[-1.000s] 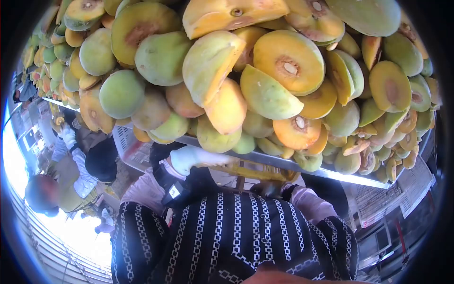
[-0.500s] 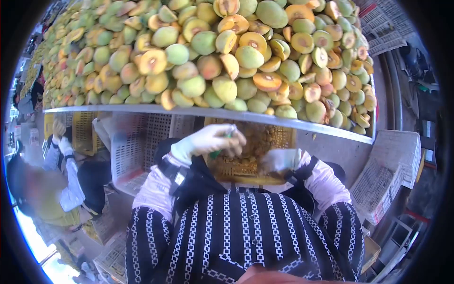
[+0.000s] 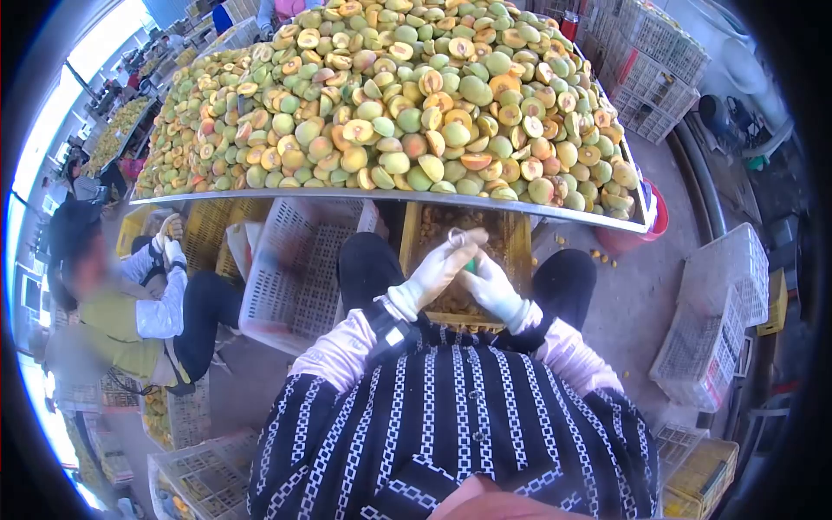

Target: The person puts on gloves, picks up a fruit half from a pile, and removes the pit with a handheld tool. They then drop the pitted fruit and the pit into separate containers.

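Both my hands wear pale gloves and meet over a yellow crate point(image 3: 517, 260) between my knees. My left hand point(image 3: 442, 267) has its fingers closed, with a thin ring-like item showing at the fingertips; what lies inside is hidden. Against it, my right hand point(image 3: 490, 284) is closed around something small, with a bit of green showing between the hands. Beyond them, a metal-edged table point(image 3: 347, 195) carries a large heap of halved and whole green-orange fruit point(image 3: 390, 113). Pits or scraps point(image 3: 455, 299) lie in the yellow crate.
A white crate point(image 3: 299, 251) stands left of the yellow one. Further left sits a co-worker point(image 3: 130, 303) with gloved hands together. Stacked white crates point(image 3: 711, 321) stand on the right. A red tub point(image 3: 660, 212) is by the table's right corner, near fruit pieces on the floor.
My hands have come together from apart over the yellow crate. The view has tilted up and shifted, showing more of the table, the floor and the surroundings.
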`<state>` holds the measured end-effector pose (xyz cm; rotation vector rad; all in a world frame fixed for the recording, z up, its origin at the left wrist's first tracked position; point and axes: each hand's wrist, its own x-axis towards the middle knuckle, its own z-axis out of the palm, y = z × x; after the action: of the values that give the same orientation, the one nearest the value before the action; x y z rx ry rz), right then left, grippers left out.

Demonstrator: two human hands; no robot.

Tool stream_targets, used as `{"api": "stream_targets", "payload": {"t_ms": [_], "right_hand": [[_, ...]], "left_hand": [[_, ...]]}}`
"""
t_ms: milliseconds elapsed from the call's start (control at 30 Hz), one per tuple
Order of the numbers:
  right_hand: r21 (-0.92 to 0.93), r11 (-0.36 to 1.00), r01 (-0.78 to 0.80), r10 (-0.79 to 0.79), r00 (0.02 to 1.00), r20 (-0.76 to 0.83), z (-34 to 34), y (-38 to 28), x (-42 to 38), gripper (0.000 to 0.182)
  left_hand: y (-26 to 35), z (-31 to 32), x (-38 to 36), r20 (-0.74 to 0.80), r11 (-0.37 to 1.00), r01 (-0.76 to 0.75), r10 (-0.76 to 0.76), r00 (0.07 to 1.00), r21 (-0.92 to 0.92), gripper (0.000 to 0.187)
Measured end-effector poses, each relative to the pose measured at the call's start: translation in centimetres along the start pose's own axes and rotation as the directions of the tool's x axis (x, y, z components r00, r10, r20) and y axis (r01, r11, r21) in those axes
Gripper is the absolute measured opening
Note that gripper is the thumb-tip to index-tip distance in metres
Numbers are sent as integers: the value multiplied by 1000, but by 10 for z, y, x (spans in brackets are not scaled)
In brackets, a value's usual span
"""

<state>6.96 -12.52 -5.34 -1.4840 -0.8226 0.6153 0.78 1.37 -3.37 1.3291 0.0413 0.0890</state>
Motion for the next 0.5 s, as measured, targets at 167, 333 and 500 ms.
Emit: {"api": "stream_targets", "payload": {"t_ms": [167, 333, 500], "right_hand": [[360, 805, -471, 453, 880, 139, -50, -49, -8, 40], [465, 808, -362, 386, 921, 46, -91, -33, -5, 40], [247, 844, -476, 493, 870, -8, -98, -21, -3, 42]], "left_hand": [[41, -66, 20, -368, 854, 67, 149, 918, 515, 39], [82, -179, 87, -727, 692, 291, 493, 478, 661, 75], [83, -230, 135, -674, 459, 510, 343, 654, 728, 78]]}}
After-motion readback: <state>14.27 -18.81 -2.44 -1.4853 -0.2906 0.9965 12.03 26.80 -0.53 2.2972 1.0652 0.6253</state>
